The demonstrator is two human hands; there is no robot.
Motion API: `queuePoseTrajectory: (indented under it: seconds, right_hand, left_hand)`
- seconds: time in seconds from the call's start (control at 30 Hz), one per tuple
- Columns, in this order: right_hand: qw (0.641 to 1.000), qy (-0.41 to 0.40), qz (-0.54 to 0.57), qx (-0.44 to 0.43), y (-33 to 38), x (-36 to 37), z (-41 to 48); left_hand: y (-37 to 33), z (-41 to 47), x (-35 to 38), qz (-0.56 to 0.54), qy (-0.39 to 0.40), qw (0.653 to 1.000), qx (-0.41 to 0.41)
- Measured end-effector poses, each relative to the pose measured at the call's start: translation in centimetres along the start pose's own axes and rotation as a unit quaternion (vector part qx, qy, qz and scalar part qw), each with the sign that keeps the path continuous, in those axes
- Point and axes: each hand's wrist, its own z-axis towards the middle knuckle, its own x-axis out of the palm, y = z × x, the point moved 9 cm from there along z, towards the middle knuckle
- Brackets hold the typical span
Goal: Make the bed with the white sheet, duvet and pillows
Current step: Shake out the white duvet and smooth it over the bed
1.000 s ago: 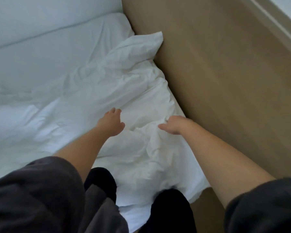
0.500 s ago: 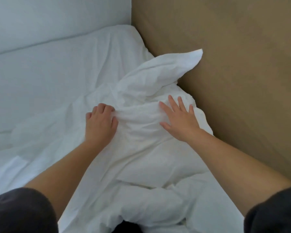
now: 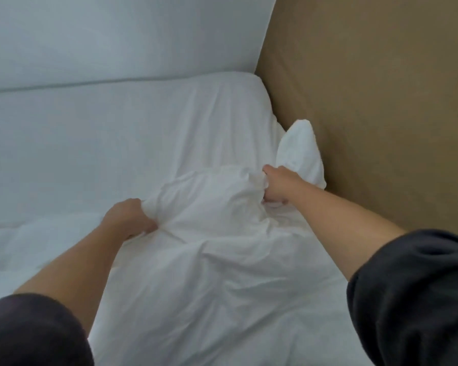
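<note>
Both hands have closed since half a second ago: the right hand [image 3: 276, 188], which lay flat with fingers spread on the cloth, now grips a bunched fold of the white duvet [image 3: 217, 260], and the left hand [image 3: 128, 219] has shifted lower and to the left and clutches another fold. The two fists are well apart, with a raised, crumpled ridge of duvet between them. On the right the room is shut in by a brown panel [image 3: 368, 101]; the duvet's edge lies along it, and the duvet corner [image 3: 300, 151] stands against its face just beyond the right hand. On the far side a pale wall [image 3: 117, 35] closes the bed, meeting the brown panel in a corner. Between that wall and the hands lies a broad stretch of smooth white sheet [image 3: 103, 143], open to the left and ahead, with only soft creases near the far right corner of the mattress. The duvet's long axis runs from the bottom of the view up and to the right, toward that corner; its raised tip points up and away, leaning on the panel. Dark sleeves [image 3: 413, 299] are pushed up above both bare forearms. The duvet's left side spreads flatter over the bed at the view's left edge.
</note>
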Motion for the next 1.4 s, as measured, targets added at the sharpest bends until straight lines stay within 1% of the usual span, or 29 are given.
queuePoseTrajectory:
  seconds: [0.03, 0.1, 0.17, 0.2, 0.27, 0.33, 0.4, 0.47, 0.5, 0.53, 0.57, 0.6, 0.63, 0.7, 0.77, 0.83, 0.93, 1.0, 1.07, 1.13, 1.2, 1.27, 1.33, 1.4]
  right_hand:
    - [1.0, -0.021, 0.011, -0.008, 0.2, -0.6, 0.7]
    - [0.99, -0.123, 0.067, -0.018, 0.1, -5.1, 1.9]
    - [0.964, -0.238, 0.116, -0.024, -0.5, -11.6, 3.2]
    - [0.949, -0.283, 0.133, -0.032, -0.5, -14.9, 3.7]
    - [0.921, -0.353, 0.156, -0.056, 0.2, -20.6, 4.6]
    - [0.903, -0.388, 0.169, -0.077, 1.3, -23.5, 5.8]
    - [0.888, -0.414, 0.184, -0.081, 1.5, -24.1, 8.0]
    - [0.879, -0.426, 0.199, -0.076, 1.1, -22.5, 11.7]
    - [0.886, -0.41, 0.204, -0.078, 1.1, -20.9, 14.2]
    - [0.903, -0.377, 0.188, -0.086, 1.5, -18.5, 16.9]
    - [0.923, -0.342, 0.147, -0.097, 2.2, -15.7, 19.5]
    - [0.937, -0.318, 0.1, -0.104, 2.8, -12.9, 21.6]
    - [0.939, -0.32, 0.068, -0.107, 3.1, -10.7, 23.1]
    - [0.924, -0.361, 0.048, -0.112, 3.4, -9.0, 24.4]
    - [0.919, -0.377, 0.04, -0.104, 3.4, -9.0, 25.0]
    - [0.922, -0.372, 0.014, -0.106, 3.6, -9.5, 25.0]
    - [0.935, -0.341, -0.02, -0.093, 3.7, -8.5, 25.2]
    - [0.935, -0.342, -0.056, -0.067, 4.1, -8.1, 25.3]
    - [0.938, -0.334, -0.08, -0.037, 4.5, -8.2, 25.1]
    - [0.951, -0.299, -0.076, -0.026, 4.2, -7.6, 24.6]
    - [0.969, -0.243, -0.039, -0.028, 3.1, -6.5, 23.6]
    - [0.984, -0.172, -0.007, -0.053, 2.4, -5.2, 21.7]
    - [0.992, -0.101, 0.033, -0.07, 1.9, -3.8, 18.5]
    - [0.995, -0.059, 0.032, -0.068, 1.6, -2.1, 14.6]
  left_hand:
    - [-0.5, 0.2, -1.1, -0.002, -0.047, 0.999, 0.01]
    - [-2.4, -0.1, -6.7, -0.03, -0.181, 0.983, 0.029]
    - [-5.0, -0.3, -14.7, -0.073, -0.312, 0.945, 0.061]
    - [-6.6, -0.3, -19.0, -0.096, -0.362, 0.924, 0.079]
    - [-9.4, -0.1, -26.3, -0.113, -0.434, 0.888, 0.102]
    - [-10.9, 1.2, -30.2, -0.132, -0.462, 0.872, 0.093]
    - [-11.2, 3.6, -31.2, -0.16, -0.456, 0.871, 0.081]
    - [-11.3, 7.7, -29.5, -0.145, -0.429, 0.887, 0.087]
    - [-11.6, 10.5, -27.4, -0.121, -0.399, 0.904, 0.098]
    - [-11.8, 13.5, -24.2, -0.101, -0.353, 0.925, 0.099]
    - [-11.6, 16.5, -20.3, -0.084, -0.307, 0.945, 0.078]
    - [-11.0, 19.1, -16.9, -0.055, -0.291, 0.954, 0.045]
    - [-10.8, 20.8, -14.6, -0.015, -0.308, 0.951, 0.024]
    - [-11.6, 22.5, -13.5, 0.041, -0.373, 0.927, 0.023]
    - [-11.9, 24.0, -14.7, 0.056, -0.393, 0.918, 0.024]
    - [-11.6, 25.0, -16.0, 0.064, -0.395, 0.916, 0.02]
    - [-12.3, 25.0, -15.2, 0.09, -0.371, 0.924, 0.003]
    - [-12.7, 25.1, -14.6, 0.089, -0.338, 0.937, -0.014]
    - [-12.7, 24.4, -13.7, 0.036, -0.281, 0.959, -0.016]
    - [-12.7, 22.0, -11.4, 0.015, -0.212, 0.977, 0.014]
    - [-12.4, 18.4, -9.0, -0.006, -0.149, 0.987, 0.055]
    - [-11.5, 14.4, -7.0, -0.048, -0.1, 0.99, 0.083]
    - [-10.8, 10.5, -4.8, -0.038, -0.078, 0.992, 0.095]
    - [-10.1, 7.1, -2.3, -0.003, -0.072, 0.993, 0.088]
